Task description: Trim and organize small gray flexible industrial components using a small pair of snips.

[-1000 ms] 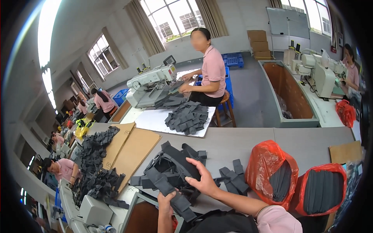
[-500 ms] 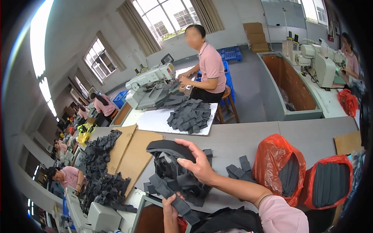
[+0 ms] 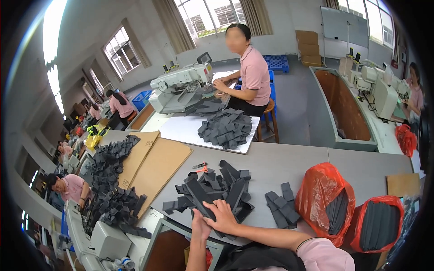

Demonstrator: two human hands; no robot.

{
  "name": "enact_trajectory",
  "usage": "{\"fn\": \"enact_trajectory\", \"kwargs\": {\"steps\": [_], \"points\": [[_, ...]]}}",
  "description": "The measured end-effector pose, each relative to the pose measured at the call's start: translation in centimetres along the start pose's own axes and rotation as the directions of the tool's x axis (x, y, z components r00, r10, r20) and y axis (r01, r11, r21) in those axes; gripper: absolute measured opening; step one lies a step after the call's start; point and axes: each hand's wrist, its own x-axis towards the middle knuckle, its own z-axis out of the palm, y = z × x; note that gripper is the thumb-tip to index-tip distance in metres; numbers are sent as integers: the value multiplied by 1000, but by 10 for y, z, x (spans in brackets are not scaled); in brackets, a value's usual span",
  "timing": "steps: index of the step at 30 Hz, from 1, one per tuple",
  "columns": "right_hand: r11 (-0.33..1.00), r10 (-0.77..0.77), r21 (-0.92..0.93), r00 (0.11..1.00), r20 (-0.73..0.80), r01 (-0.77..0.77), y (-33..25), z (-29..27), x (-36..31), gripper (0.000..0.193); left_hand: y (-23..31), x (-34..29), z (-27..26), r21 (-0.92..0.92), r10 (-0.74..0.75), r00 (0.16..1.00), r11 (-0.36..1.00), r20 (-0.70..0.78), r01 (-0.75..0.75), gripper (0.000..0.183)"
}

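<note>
On the table in front of me lies a loose heap of dark grey fabric strips [image 3: 236,192]. My left hand [image 3: 200,226] is closed at the near end of one long dark grey fabric strip [image 3: 199,192], which slants away over the heap. My right hand [image 3: 221,218] lies beside it, fingers bent over the same strip; its fingertips partly hide what they grip. Just beyond the heap are small thread snips [image 3: 200,165] with an orange-red cord. To the right sits a smaller group of dark grey fabric pieces [image 3: 281,205].
Two red plastic bags [image 3: 316,189] of stacked grey pieces stand at the right. Brown cardboard sheets [image 3: 158,165] and a long dark pile [image 3: 113,176] lie left. Across the table, a person in pink [image 3: 255,74] sits at a sewing machine [image 3: 183,83], near another grey pile [image 3: 226,128].
My right hand has come down from a raised dark band to beside my left hand. The band no longer stands up over the heap, and the snips now show. The view has shifted slightly.
</note>
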Motion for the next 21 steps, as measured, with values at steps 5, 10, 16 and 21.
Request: {"fn": "enact_trajectory", "kwargs": {"steps": [5, 10, 16, 21], "points": [[967, -190, -153, 976, 107, 205, 4, 16, -5, 47, 5, 19, 0, 47, -38, 960, 997, -277, 54, 32], [966, -193, -132, 960, 202, 222, -5, 14, -14, 44, 4, 21, -15, -101, -146, 926, 988, -349, 118, 32], [966, -252, -3, 947, 200, 258, -9, 4, -45, 50, 2, 15, -47, -176, -136, 914, 982, -382, 72, 25], [995, -62, 77, 996, -70, 68, -5, -15, -59, 51, 0, 7, -57, -145, -67, 886, 989, -459, 0, 23]]}}
